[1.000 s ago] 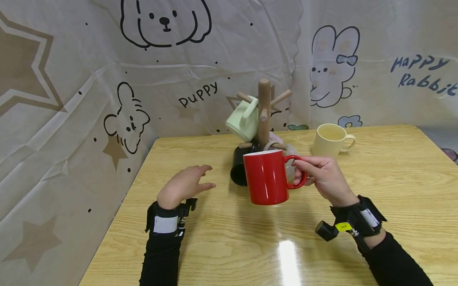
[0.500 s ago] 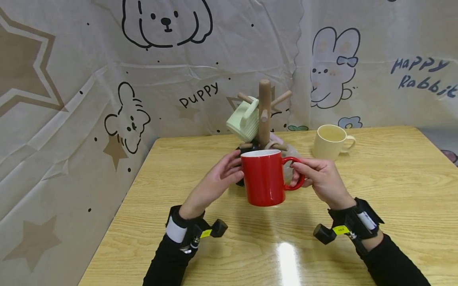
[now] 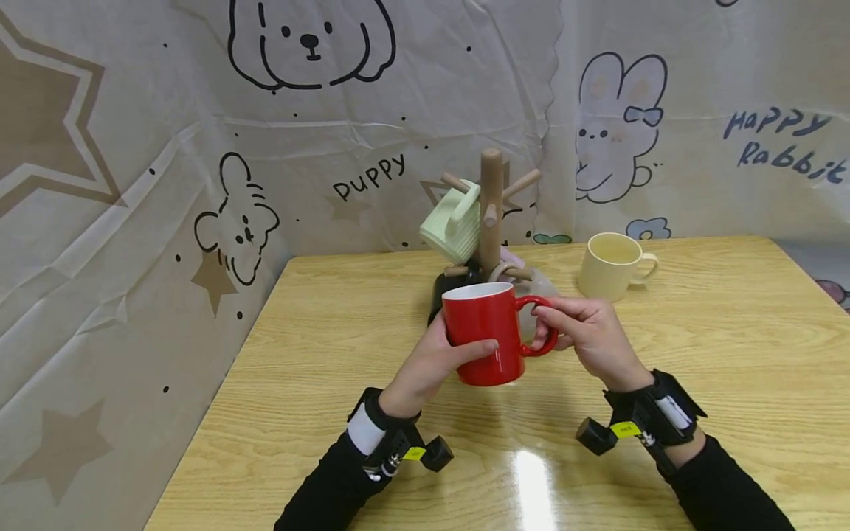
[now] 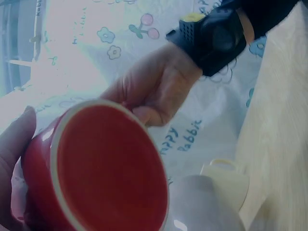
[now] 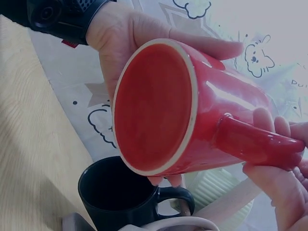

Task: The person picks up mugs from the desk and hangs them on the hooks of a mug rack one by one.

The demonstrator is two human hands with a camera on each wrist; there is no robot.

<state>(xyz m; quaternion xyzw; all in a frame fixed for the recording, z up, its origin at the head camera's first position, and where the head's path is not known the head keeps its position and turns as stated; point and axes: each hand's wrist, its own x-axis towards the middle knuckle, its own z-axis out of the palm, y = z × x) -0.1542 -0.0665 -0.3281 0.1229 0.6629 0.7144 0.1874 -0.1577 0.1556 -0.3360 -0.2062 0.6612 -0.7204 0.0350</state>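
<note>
A glossy red mug (image 3: 488,313) with a white inside is held upright in the air above the table, near the middle of the head view. My left hand (image 3: 425,365) grips its body from the left, thumb across the front; fingertips show at the far side in the right wrist view. On the right, my right hand (image 3: 598,343) pinches the mug's handle between thumb and fingers. Both wrist views show the mug's unglazed-rimmed red base (image 4: 110,168). Behind it stands a wooden mug tree (image 3: 491,214), its foot hidden.
A pale green mug (image 3: 451,228) hangs on an upper left peg. Lower down hang a black mug (image 5: 115,190) and a greyish mug (image 3: 543,286), partly hidden by the red one. A yellow mug (image 3: 609,269) stands on the wooden table (image 3: 717,332) at the back right.
My left hand has come in from the left and taken hold of the mug's body. The mug and my right hand have shifted slightly left.
</note>
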